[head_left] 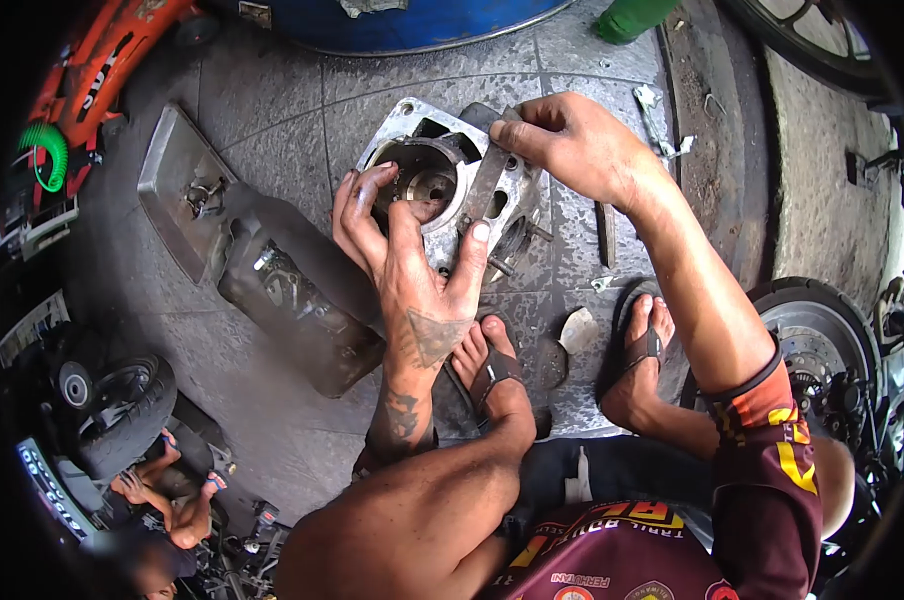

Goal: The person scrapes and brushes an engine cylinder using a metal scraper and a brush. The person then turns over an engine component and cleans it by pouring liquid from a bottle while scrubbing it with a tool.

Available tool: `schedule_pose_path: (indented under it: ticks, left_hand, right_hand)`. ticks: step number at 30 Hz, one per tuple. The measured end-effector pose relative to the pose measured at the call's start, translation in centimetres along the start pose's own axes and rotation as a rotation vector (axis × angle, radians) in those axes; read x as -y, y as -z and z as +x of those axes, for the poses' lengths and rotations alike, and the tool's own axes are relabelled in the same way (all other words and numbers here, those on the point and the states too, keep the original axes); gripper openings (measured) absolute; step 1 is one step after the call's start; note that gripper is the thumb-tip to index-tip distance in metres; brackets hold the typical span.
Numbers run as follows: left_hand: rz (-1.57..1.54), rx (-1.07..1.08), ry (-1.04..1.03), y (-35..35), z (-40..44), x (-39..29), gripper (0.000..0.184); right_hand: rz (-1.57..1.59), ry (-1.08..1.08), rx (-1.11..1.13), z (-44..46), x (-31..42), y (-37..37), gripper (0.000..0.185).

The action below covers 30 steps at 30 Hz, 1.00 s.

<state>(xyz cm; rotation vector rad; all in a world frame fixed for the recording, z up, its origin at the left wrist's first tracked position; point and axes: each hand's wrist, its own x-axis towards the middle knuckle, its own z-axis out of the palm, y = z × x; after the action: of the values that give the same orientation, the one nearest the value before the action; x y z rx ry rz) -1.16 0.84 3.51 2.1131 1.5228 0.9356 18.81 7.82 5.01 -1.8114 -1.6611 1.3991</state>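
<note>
Above the tiled floor in front of me is a cast metal engine cylinder block (404, 122), its round bore facing up. My left hand (417, 265) grips it, fingers over the bore's rim and thumb near its right side. A flat metal strip (487, 185) lies slantwise across the machined face right of the bore. My right hand (572, 145) pinches the strip's upper end between thumb and fingers. The left thumb tip is close to the strip's lower end; whether it touches is unclear. Studs (502, 267) stick out from the block's lower right.
To the left are a metal tray (162, 185) with small parts and a dark cut-open container (322, 350). A blue drum (422, 28) stands ahead. Small metal bar (607, 235) and wheel (822, 320) are rightward. Another person (177, 510) sits at lower left.
</note>
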Motion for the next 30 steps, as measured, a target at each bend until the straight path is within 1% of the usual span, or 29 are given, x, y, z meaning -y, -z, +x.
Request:
schedule_pose_path:
  ticks: [2,4,6,7,8,10,11,12,14,15,16,18,22,24,25,27,28,30]
  left_hand:
    - [0.011,-0.004,-0.031,0.0,0.0,0.1,0.042]
    - [0.007,-0.011,-0.017,0.0,0.0,0.2,0.043]
    - [-0.021,-0.028,-0.027,0.0,0.1,0.4,0.043]
    - [0.038,-0.007,-0.043,0.3,0.1,0.3,0.044]
    - [0.098,0.01,-0.058,0.4,0.2,0.2,0.044]
    - [0.129,0.019,-0.045,0.8,0.3,-0.1,0.043]
    - [0.136,0.03,-0.044,0.9,0.3,-0.2,0.041]
    - [0.141,0.043,-0.041,1.0,0.2,-0.3,0.04]
    - [0.138,0.053,-0.028,1.2,0.2,-0.3,0.039]
    - [0.13,0.06,-0.023,1.3,0.3,-0.3,0.038]
    - [0.132,0.06,-0.022,1.4,0.3,-0.3,0.038]
    - [0.128,0.069,-0.047,1.5,0.3,-0.2,0.037]
    - [0.146,0.091,-0.035,1.7,0.4,-0.2,0.034]
    - [0.152,0.095,-0.032,1.7,0.4,-0.3,0.033]
    - [0.152,0.095,-0.028,1.6,0.4,-0.3,0.033]
    - [0.148,0.086,-0.029,1.7,0.4,-0.3,0.035]
    - [0.148,0.082,-0.026,1.8,0.4,-0.1,0.035]
    - [0.104,0.042,-0.114,2.0,0.1,0.4,0.046]
  right_hand:
    - [0.004,0.093,-0.024,0.2,-0.5,-0.1,0.041]
    - [0.028,0.099,-0.036,-0.2,-0.2,-0.1,0.041]
    - [0.152,0.132,-0.047,-0.4,-0.8,-0.5,0.041]
    - [0.22,0.193,-0.066,-0.6,-1.2,-0.7,0.04]
    - [0.221,0.195,-0.068,-0.9,-1.5,-0.7,0.04]
    - [0.441,0.222,-0.059,-2.0,-1.8,-1.0,0.039]
    - [0.421,0.168,-0.081,-2.3,-1.9,-1.1,0.038]
    - [0.423,0.168,-0.074,-2.5,-1.9,-1.1,0.038]
    - [0.268,-0.016,-0.107,-3.0,-1.5,-0.9,0.039]
    - [0.26,-0.003,-0.155,-3.1,-1.2,-1.1,0.04]
    - [0.262,-0.003,-0.153,-3.2,-0.9,-1.1,0.04]
    - [0.184,-0.074,-0.123,-3.4,-0.4,-0.8,0.041]
    - [0.179,-0.068,-0.165,-3.3,-0.1,-1.5,0.041]
    - [0.191,-0.043,-0.243,-3.1,0.0,-1.9,0.041]
    - [0.191,-0.043,-0.24,-3.1,-0.1,-2.1,0.041]
    - [0.304,0.004,-0.219,-3.3,-0.5,-2.3,0.038]
    - [0.301,0.006,-0.217,-3.6,-0.8,-2.5,0.038]
    - [0.808,0.134,-0.263,-5.1,-1.5,-3.1,0.032]
